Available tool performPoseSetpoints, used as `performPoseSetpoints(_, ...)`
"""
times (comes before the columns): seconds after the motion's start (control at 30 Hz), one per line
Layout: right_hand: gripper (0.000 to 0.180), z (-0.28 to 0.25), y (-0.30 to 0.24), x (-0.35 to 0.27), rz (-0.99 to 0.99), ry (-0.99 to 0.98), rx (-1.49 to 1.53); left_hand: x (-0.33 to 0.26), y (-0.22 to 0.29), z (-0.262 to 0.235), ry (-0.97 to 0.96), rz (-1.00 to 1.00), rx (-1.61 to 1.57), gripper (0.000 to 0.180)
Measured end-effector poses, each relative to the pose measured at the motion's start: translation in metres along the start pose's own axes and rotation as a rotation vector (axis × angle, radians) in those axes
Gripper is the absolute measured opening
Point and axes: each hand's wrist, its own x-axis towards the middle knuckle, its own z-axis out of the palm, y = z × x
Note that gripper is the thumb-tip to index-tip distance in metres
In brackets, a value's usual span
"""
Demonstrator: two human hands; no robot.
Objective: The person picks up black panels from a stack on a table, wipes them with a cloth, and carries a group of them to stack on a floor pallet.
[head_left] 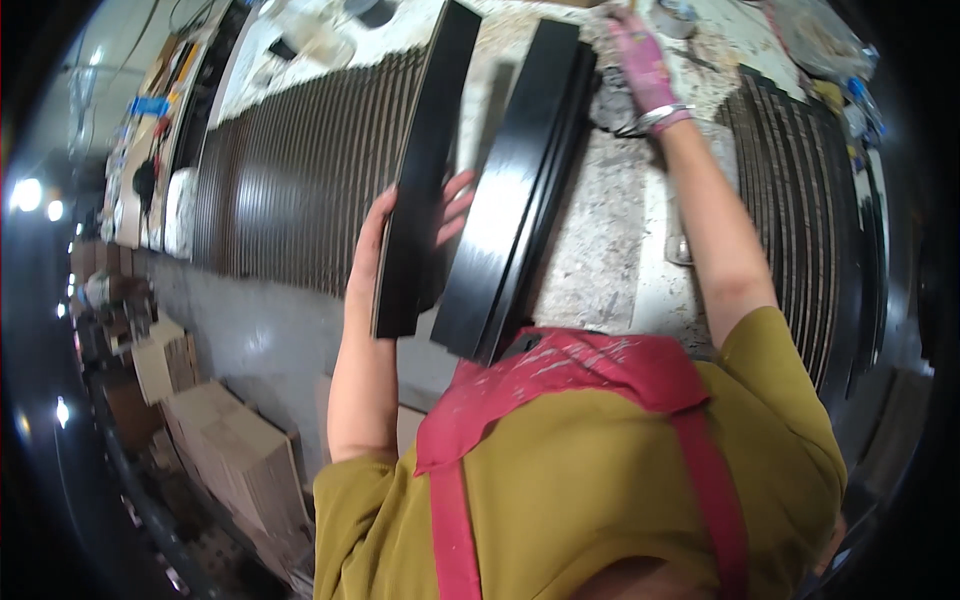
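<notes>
1. A long black board (425, 170) stands on edge, tilted, its long axis running from the near end by the person's chest away toward the far side of the bench (610, 250).
2. The left hand (400, 235) holds it at its lower half, fingers (455, 205) wrapped round the right face, thumb on the left.
3. Just right of those fingers lies a stack of black boards (520, 190), parallel to it and apart.
4. The right hand (640, 65), in a stained pink glove, reaches to the stack's far end; whether its fingers are closed I cannot tell.
5. Rows of dark slats (290, 170) stand leftward.
</notes>
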Motion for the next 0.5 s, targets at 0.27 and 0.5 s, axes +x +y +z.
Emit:
performPoseSetpoints(0.27,0.056,-0.027,0.022,-0.037,0.181,-0.676,-0.746,0.003,0.002,-0.035,-0.276,0.051,-0.512,0.074)
performPoseSetpoints(0.5,0.033,-0.040,0.060,-0.010,0.159,-0.430,-0.597,-0.002,0.008,-0.028,-0.370,0.098,-0.574,0.070)
